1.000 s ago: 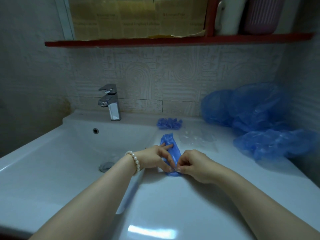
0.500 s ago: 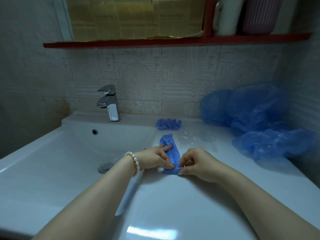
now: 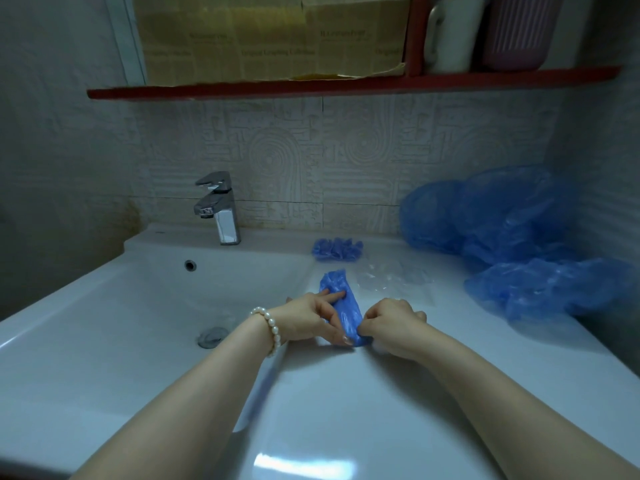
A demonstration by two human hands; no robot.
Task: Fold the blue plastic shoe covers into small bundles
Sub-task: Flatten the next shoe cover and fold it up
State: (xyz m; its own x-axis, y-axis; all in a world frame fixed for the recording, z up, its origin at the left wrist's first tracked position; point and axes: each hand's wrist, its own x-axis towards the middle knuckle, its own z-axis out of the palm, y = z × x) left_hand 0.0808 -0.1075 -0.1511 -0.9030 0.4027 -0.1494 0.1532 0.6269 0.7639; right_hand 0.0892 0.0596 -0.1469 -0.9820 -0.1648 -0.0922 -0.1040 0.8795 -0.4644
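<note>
Both hands — left hand (image 3: 311,315), right hand (image 3: 389,325) — pinching folded blue shoe cover (image 3: 341,306), white counter (image 3: 346,393)

A blue shoe cover (image 3: 341,306) lies under the fingers (image 3: 332,295), on a white counter (image 3: 346,403). Beyond the fingertips, cream tiles (image 3: 277,161) carry embossed swirl patterns below a red shelf (image 3: 311,86). White pearls (image 3: 272,327) ring the wrist behind them.
</note>
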